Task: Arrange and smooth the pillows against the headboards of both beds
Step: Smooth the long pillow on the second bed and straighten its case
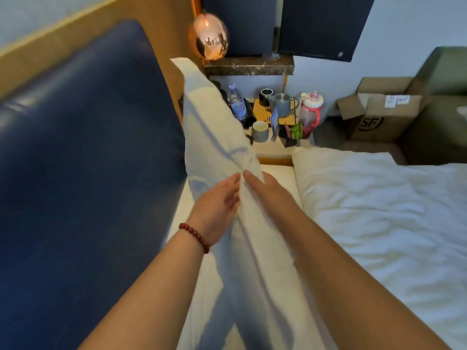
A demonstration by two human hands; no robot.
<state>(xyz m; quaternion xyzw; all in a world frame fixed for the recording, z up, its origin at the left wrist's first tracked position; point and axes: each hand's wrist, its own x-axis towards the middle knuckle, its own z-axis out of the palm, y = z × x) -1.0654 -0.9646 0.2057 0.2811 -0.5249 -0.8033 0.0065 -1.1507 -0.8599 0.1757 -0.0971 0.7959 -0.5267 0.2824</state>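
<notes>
A white pillow [212, 127] stands on edge on the bed, lifted beside the dark blue padded headboard [83, 147]. Its upper corner reaches toward the copper lamp. My left hand [217, 205], with a red bead bracelet at the wrist, presses the pillow's left face. My right hand [262, 185] lies on its right face, fingertips meeting the left hand's at a bunched fold. Both hands pinch the fabric between them. The pillow's lower part runs down between my forearms.
A white duvet [379, 210] covers the bed to the right. Beyond the pillow a nightstand [273, 150] carries a water bottle, cups, a kettle and a red-capped jug. A round copper lamp [208, 36] hangs above. A cardboard box [374, 114] stands on the floor at right.
</notes>
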